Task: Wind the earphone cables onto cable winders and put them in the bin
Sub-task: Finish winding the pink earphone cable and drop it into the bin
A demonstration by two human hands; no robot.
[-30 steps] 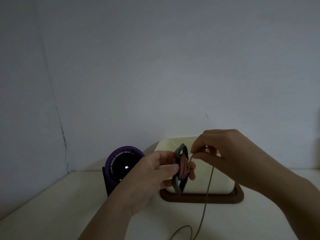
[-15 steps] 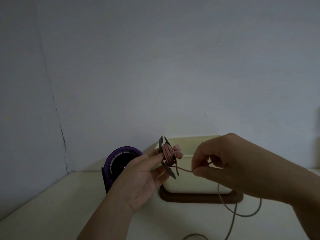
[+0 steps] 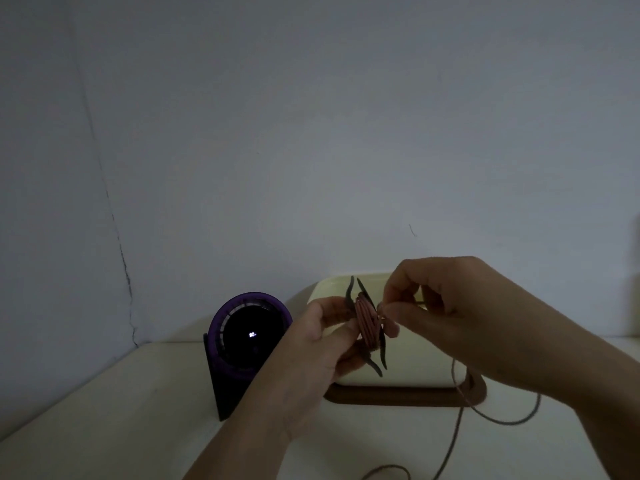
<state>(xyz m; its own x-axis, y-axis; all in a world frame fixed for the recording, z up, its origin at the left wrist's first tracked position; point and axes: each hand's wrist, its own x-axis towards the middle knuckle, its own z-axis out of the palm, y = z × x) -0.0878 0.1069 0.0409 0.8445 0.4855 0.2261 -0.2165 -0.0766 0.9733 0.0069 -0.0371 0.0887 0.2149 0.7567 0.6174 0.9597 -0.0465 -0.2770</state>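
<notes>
Dim pale table (image 3: 104,427), grey wall behind: left hand (image 3: 311,344) grips the dark winder (image 3: 381,355) from its left side, held up in front of the cream bin (image 3: 415,362). Right hand (image 3: 450,306), just beside it, pinches the pink cable (image 3: 365,325) right at the coil. Slack cable drops past the bin's brown base (image 3: 398,398) and loops on the table; purple round gadget (image 3: 249,337) stands left of the bin.

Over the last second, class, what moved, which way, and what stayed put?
The right hand, which had drawn the thin pink earphone cable out rightwards, swung back to the dark grey flanged winder, still pinching the cable. The left hand kept gripping the winder, tilting it. Slack cable slid rightwards on the table. The cream plastic bin and round purple fan stayed put.
</notes>
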